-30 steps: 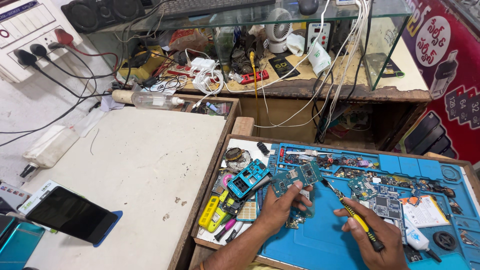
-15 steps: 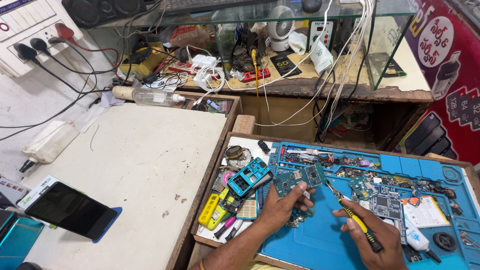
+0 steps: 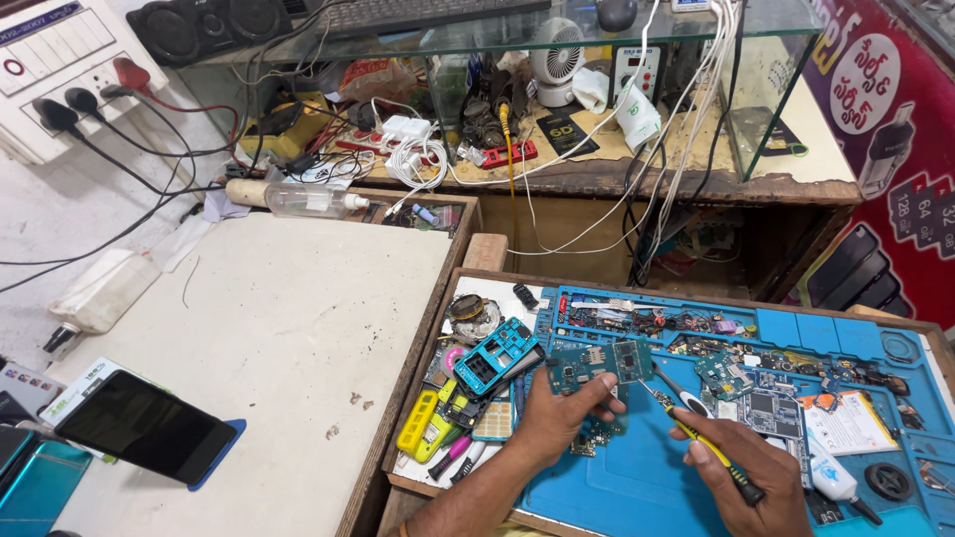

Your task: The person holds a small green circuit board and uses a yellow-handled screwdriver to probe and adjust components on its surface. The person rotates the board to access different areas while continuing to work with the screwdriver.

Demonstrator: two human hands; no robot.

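Observation:
My left hand (image 3: 559, 418) presses down on a green circuit board (image 3: 597, 364) that lies on the blue work mat (image 3: 637, 477). My right hand (image 3: 758, 479) grips a yellow-and-black screwdriver (image 3: 704, 446), whose tip rests at the right edge of that board. A second small board piece (image 3: 593, 438) lies just under my left fingers. Both forearms come in from the bottom edge.
Loose boards and chips (image 3: 756, 388) crowd the mat's back. A blue phone frame (image 3: 494, 356), a yellow part (image 3: 420, 422) and pens sit left of the mat. A black phone (image 3: 144, 426) lies on the white table (image 3: 288, 328). A cluttered glass-topped shelf (image 3: 517, 129) with cables stands behind.
The view has shifted slightly. My hands stay on the board and screwdriver in nearly the same place.

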